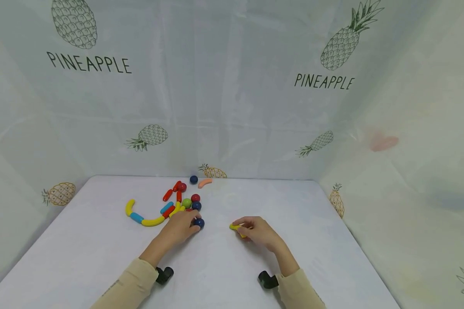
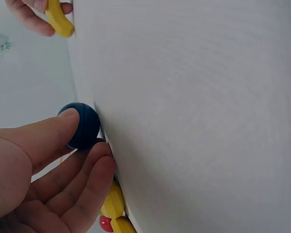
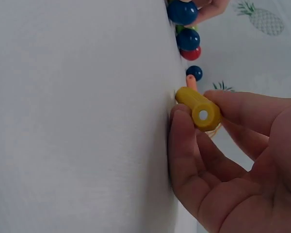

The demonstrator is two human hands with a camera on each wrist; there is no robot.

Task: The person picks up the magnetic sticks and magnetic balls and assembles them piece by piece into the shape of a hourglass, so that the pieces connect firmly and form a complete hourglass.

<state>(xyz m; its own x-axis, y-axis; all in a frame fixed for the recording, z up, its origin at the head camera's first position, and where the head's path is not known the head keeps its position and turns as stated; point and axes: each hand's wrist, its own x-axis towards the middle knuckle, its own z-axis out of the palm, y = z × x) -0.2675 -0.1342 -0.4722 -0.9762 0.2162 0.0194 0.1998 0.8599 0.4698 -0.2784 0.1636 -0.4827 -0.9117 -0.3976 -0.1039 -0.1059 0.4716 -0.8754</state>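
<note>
Tabletop (image 1: pixel 313 206): pinching dark blue ball (image 2: pixel 88 127) in left hand (image 1: pixel 179 226), just beside clustered coloured pieces (image 1: pixel 169 211), and gripping curved yellow piece (image 3: pixel 196 103) in right hand (image 1: pixel 259 232), to the right of ball, with hands apart.

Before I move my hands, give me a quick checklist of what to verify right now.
1. Right hand grips the yellow piece: ok, pinched between thumb and fingers.
2. Yellow piece's near end uncovered: ok, its pale disc shows in the right wrist view.
3. Left hand free: not ok, it holds a dark blue ball.
4. Dark blue ball lifted off the table: cannot tell, it sits very close to the surface.
5. Yellow piece touching the curved row: not ok, it is well apart.
</note>
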